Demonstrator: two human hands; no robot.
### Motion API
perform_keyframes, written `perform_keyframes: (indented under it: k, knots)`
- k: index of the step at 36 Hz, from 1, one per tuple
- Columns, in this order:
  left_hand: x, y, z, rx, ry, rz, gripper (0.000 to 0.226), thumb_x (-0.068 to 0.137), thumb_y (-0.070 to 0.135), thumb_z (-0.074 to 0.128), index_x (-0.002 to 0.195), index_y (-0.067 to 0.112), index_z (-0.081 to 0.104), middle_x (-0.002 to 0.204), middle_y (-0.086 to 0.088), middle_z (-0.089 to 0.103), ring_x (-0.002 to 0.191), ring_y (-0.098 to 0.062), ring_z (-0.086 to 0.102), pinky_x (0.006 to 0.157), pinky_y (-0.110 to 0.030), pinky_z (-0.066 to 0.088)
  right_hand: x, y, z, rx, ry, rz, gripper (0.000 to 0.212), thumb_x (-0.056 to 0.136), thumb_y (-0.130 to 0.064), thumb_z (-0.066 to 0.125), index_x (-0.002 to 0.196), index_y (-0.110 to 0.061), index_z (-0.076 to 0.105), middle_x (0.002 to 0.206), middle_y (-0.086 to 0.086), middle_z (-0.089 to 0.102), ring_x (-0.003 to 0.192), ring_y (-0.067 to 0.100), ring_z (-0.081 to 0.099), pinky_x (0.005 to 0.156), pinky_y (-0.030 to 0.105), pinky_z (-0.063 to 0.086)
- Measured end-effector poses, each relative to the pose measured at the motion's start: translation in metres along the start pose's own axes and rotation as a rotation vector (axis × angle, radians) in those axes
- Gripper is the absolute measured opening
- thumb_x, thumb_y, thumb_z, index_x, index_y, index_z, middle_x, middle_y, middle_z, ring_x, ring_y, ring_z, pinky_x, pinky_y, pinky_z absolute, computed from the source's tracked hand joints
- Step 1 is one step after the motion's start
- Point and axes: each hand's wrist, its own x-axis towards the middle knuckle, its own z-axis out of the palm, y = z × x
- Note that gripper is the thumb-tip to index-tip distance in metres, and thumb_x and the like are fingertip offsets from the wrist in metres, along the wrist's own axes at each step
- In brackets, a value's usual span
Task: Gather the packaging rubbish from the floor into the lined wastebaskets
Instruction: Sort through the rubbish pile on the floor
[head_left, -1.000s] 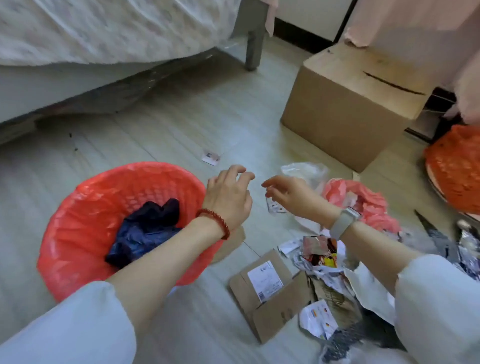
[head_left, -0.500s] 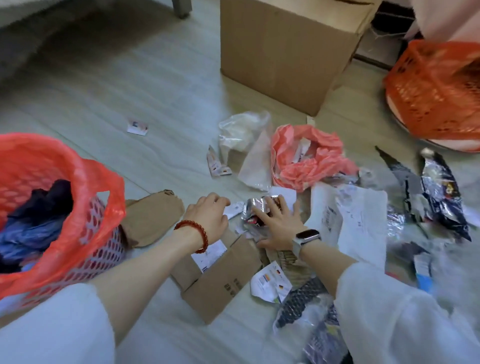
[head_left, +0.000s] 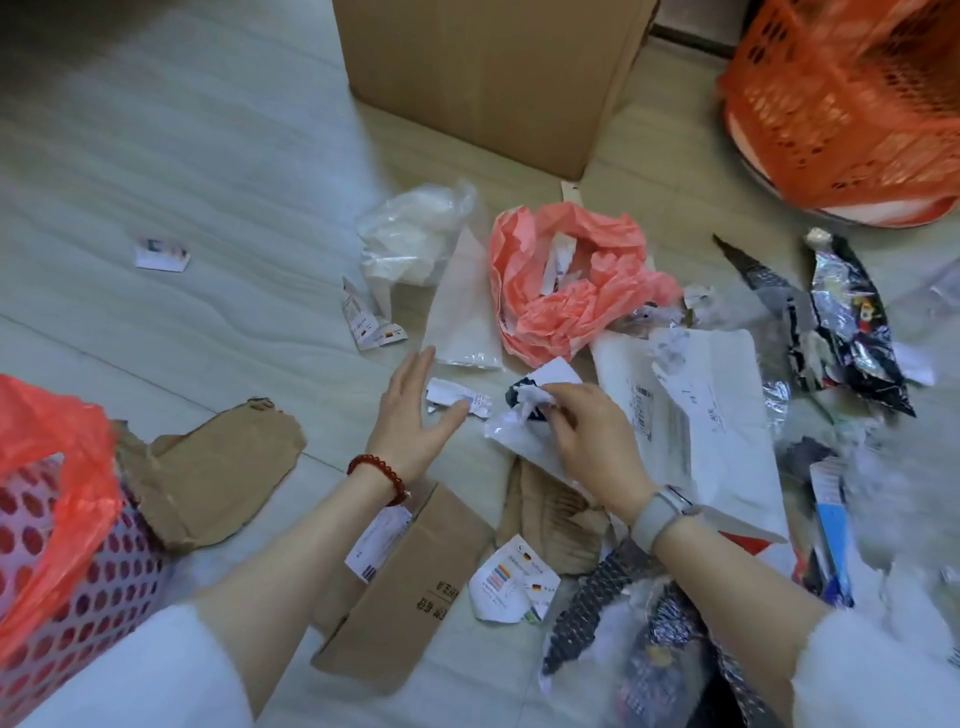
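Note:
Packaging rubbish lies scattered over the floor. My right hand (head_left: 587, 441) pinches a crumpled wrapper (head_left: 530, 402) with white and dark scraps, lifted slightly over a white mailer (head_left: 696, 415). My left hand (head_left: 415, 421) hovers with straight fingers beside a small torn paper scrap (head_left: 457, 397). A pink plastic bag (head_left: 561, 291) and a clear plastic bag (head_left: 410, 234) lie beyond. A flattened cardboard box (head_left: 410, 587) lies under my forearms. The wastebasket with a red liner (head_left: 57, 499) stands at the left edge. A second orange-lined basket (head_left: 852, 98) sits at the top right.
A big cardboard box (head_left: 493, 73) stands at the top centre. A torn cardboard piece (head_left: 218, 467) leans by the left basket. Foil snack wrappers (head_left: 852, 312) lie at the right. A small label (head_left: 161, 254) lies alone on the wooden floor at the left.
The view swung right and down from the left basket to the rubbish pile. My right hand went from lying flat on the pile to pinching a crumpled wrapper; my left hand opened.

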Motion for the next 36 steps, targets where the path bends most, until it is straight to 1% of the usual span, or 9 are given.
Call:
perform_keyframes:
  k: [6, 9, 13, 18, 22, 25, 29, 33, 36]
  knots:
    - [0.012, 0.032, -0.007, -0.442, -0.314, -0.131, 0.050, 0.076, 0.046, 0.064, 0.122, 0.037, 0.045, 0.132, 0.002, 0.048, 0.114, -0.013, 0.051, 0.094, -0.032, 0.044, 0.010, -0.024, -0.006, 0.265, -0.129, 0.079, 0.022, 0.088, -0.002, 0.056, 0.104, -0.010, 0.069, 0.083, -0.010, 0.048, 0.078, 0.002, 0.048, 0.073, 0.005, 0.034]
    - [0.010, 0.040, -0.003, -0.434, -0.332, -0.093, 0.019, 0.084, 0.024, 0.064, 0.101, 0.029, 0.060, 0.103, 0.003, 0.064, 0.090, -0.007, 0.061, 0.078, -0.022, 0.052, 0.011, -0.030, 0.003, 0.323, -0.083, 0.162, 0.012, 0.087, -0.008, 0.059, 0.095, -0.013, 0.065, 0.081, -0.007, 0.054, 0.075, 0.004, 0.050, 0.067, 0.005, 0.036]
    - [0.008, 0.037, -0.001, -0.300, -0.208, 0.010, 0.018, 0.076, 0.012, 0.072, 0.089, 0.022, 0.064, 0.089, 0.004, 0.065, 0.082, -0.008, 0.062, 0.075, -0.019, 0.050, 0.012, -0.033, 0.008, 0.429, -0.053, 0.275, 0.012, 0.084, -0.011, 0.062, 0.082, -0.018, 0.052, 0.075, -0.010, 0.053, 0.069, 0.004, 0.051, 0.062, 0.014, 0.040]
    - [0.007, 0.025, -0.009, -0.187, -0.127, 0.022, 0.016, 0.075, 0.003, 0.070, 0.077, 0.015, 0.061, 0.078, 0.001, 0.058, 0.077, -0.014, 0.056, 0.074, -0.023, 0.045, 0.008, -0.030, -0.001, 0.588, -0.180, 0.369, 0.013, 0.087, -0.006, 0.058, 0.096, -0.015, 0.059, 0.098, 0.000, 0.061, 0.091, 0.015, 0.058, 0.082, 0.026, 0.048]
    - [0.008, 0.011, -0.019, -0.196, -0.067, -0.039, 0.027, 0.080, -0.003, 0.062, 0.068, 0.016, 0.048, 0.081, 0.006, 0.058, 0.062, 0.000, 0.056, 0.052, -0.012, 0.046, -0.007, -0.016, -0.004, 0.210, -0.160, 0.289, 0.017, 0.091, -0.013, 0.052, 0.106, -0.011, 0.060, 0.104, 0.002, 0.063, 0.094, 0.018, 0.059, 0.080, 0.026, 0.046]
    - [0.008, 0.002, -0.022, -0.067, -0.057, -0.088, 0.029, 0.079, -0.007, 0.053, 0.068, 0.017, 0.040, 0.074, 0.004, 0.053, 0.063, -0.015, 0.050, 0.047, -0.019, 0.043, -0.026, -0.004, 0.006, -0.338, -0.267, 0.199, 0.028, 0.090, -0.029, 0.051, 0.110, -0.010, 0.058, 0.110, 0.009, 0.059, 0.105, 0.027, 0.052, 0.080, 0.035, 0.043]
    - [0.005, -0.002, -0.022, 0.079, -0.112, -0.066, 0.025, 0.083, -0.007, 0.041, 0.086, 0.018, 0.040, 0.069, -0.001, 0.045, 0.058, -0.019, 0.043, 0.046, -0.019, 0.035, -0.036, 0.014, 0.023, -0.572, -0.363, 0.260, 0.053, 0.084, -0.046, 0.056, 0.123, -0.012, 0.045, 0.120, 0.015, 0.050, 0.112, 0.036, 0.044, 0.084, 0.041, 0.044]
    - [0.003, 0.005, -0.020, 0.126, -0.167, 0.036, 0.048, 0.082, -0.011, 0.030, 0.114, 0.019, 0.049, 0.103, -0.009, 0.053, 0.074, -0.025, 0.056, 0.061, -0.019, 0.046, -0.038, 0.030, 0.023, -0.586, -0.364, 0.131, 0.044, 0.086, -0.023, 0.057, 0.128, -0.013, 0.047, 0.112, 0.016, 0.057, 0.099, 0.039, 0.052, 0.074, 0.044, 0.049]
    - [0.002, 0.015, -0.017, 0.152, -0.147, 0.105, 0.045, 0.083, -0.012, 0.032, 0.105, 0.014, 0.061, 0.097, -0.007, 0.049, 0.087, -0.017, 0.048, 0.073, -0.020, 0.036, -0.036, 0.031, 0.015, -0.527, -0.278, 0.066, 0.041, 0.082, -0.002, 0.051, 0.120, -0.017, 0.056, 0.089, 0.014, 0.066, 0.080, 0.037, 0.060, 0.056, 0.039, 0.048]
